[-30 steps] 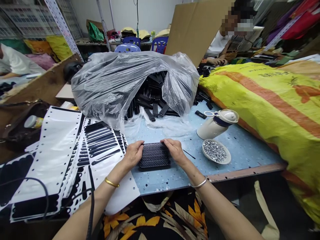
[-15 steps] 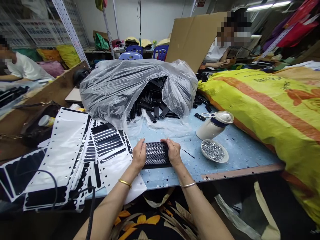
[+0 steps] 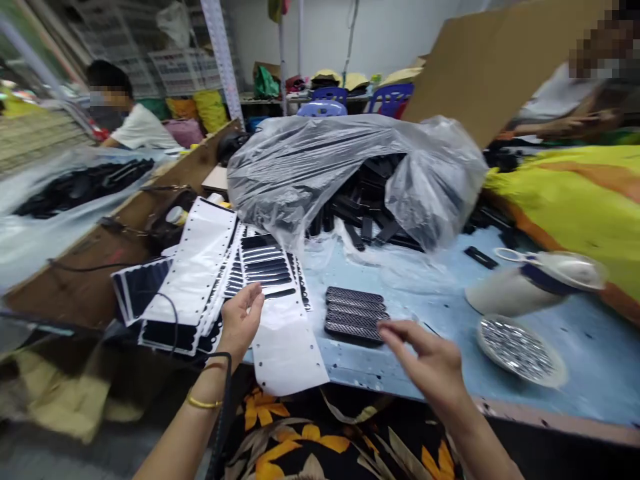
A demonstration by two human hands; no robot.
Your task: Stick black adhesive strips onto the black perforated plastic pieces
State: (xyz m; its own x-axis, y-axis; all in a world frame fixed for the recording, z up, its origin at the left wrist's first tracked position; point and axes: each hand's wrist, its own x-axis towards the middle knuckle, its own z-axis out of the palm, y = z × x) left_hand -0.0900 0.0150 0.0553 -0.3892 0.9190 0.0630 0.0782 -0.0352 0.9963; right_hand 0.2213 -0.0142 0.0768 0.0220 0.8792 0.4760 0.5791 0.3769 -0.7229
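Observation:
A row of black textured strips (image 3: 356,315) lies flat on the blue tabletop (image 3: 345,363). My right hand (image 3: 425,353) is at the right end of the strips, fingers apart and fingertips close to their edge; whether they touch is unclear. Over the white sheets, my left hand (image 3: 242,315) hovers with thumb and fingers slightly apart, nothing seen between them. Beneath and beyond it lies a sheet with black adhesive strips (image 3: 267,263), beside a stack of white sheets (image 3: 203,257).
A clear plastic bag (image 3: 300,167) of black pieces stands behind. To the right are a bowl of small silvery parts (image 3: 520,348), a white jug (image 3: 505,291) and a yellow sack (image 3: 590,200). People sit at left and right beyond.
Both hands have let go of the black textured strips, which now rest on the table. My left hand has moved left to the sheets. The view has turned left.

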